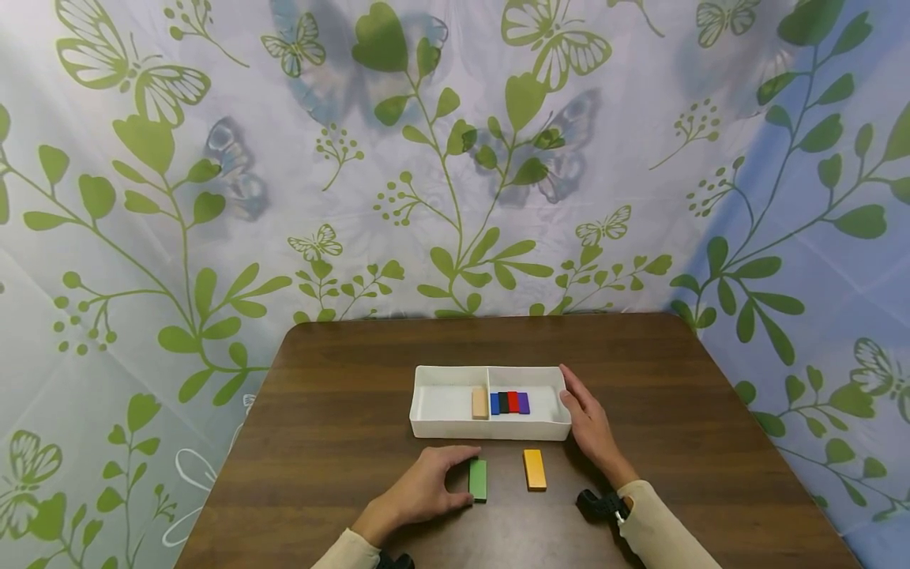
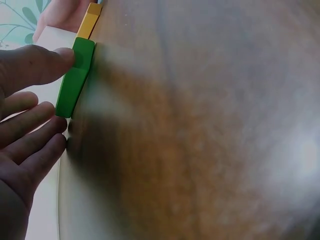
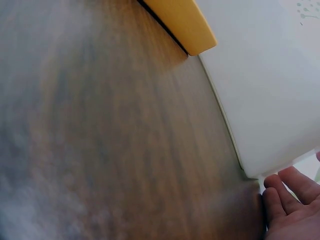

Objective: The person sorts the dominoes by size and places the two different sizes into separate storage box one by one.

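A green block (image 1: 478, 480) lies flat on the brown table (image 1: 341, 411), just in front of a white two-part tray (image 1: 490, 431). My left hand (image 1: 465, 475) pinches it lengthwise, thumb at the far end and fingers at the near end; the left wrist view shows the thumb (image 2: 50, 62) on the green block (image 2: 75, 77). An orange block (image 1: 535, 469) lies free to its right. My right hand (image 1: 586, 419) rests with straight fingers against the tray's right end, and its fingertips (image 3: 290, 192) show beside the tray wall (image 3: 270, 90).
The tray's left part holds a tan block (image 1: 479, 402) against the divider. Its right part holds blue, black, red and purple blocks (image 1: 509, 402) side by side. A leaf-and-butterfly curtain (image 1: 455, 158) hangs close behind the table and down both sides.
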